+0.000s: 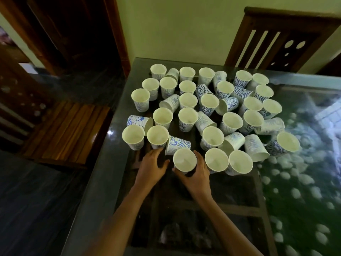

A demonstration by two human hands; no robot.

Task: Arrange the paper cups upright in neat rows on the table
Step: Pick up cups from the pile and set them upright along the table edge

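Left of the glass table (110,163) I see a wooden chair (64,130). Over the table's near part my left hand (151,168) lies relaxed, holding nothing. My right hand (197,172) grips an upright cup (185,160). Paper cups (188,117) crowd the table's middle, several tipped. A second chair (287,39) stands behind its far right.

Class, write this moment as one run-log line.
right hand: grips near cup | left hand: open, holds nothing | tipped cups: several among upright ones

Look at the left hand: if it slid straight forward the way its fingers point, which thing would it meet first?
Probably the upright cup just beyond the left hand's fingertips; the tipped cup lies close on its right, so depth leaves some doubt.
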